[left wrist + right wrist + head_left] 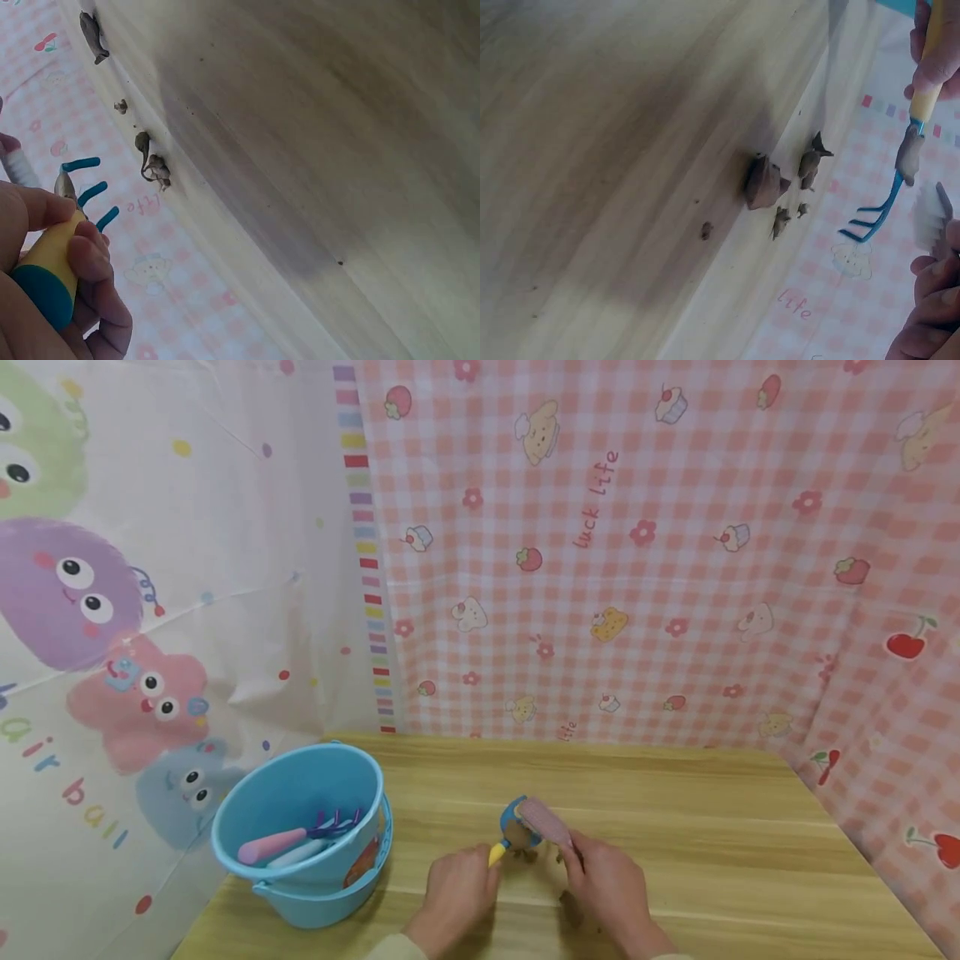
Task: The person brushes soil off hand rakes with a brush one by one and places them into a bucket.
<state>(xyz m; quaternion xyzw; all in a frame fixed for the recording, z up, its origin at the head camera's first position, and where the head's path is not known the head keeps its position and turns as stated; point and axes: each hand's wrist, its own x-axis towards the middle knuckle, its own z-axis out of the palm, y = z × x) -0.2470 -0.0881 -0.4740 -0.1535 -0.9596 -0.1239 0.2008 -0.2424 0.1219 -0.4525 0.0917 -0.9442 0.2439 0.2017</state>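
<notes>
My left hand [459,885] grips the yellow handle of a small hand rake [54,259] with blue tines. A lump of brown clay [909,156] clings to the rake's neck, just above the tines. In my right hand [611,885] is a small brush [546,820] with a pinkish-grey head; its pale bristles blur in the right wrist view. In the head view the brush head overlaps the upper right of the rake. Below both hands, brown clay pieces [763,184] and crumbs lie on the wooden table [712,810].
At the left of the table stands a light blue bucket [322,903]. Inside it lie a pink-handled tool [273,845] with purple tines and a pale blue tool [300,854]. A pink checked cloth [600,652] hangs behind; a white printed cloth [247,527] hangs at left.
</notes>
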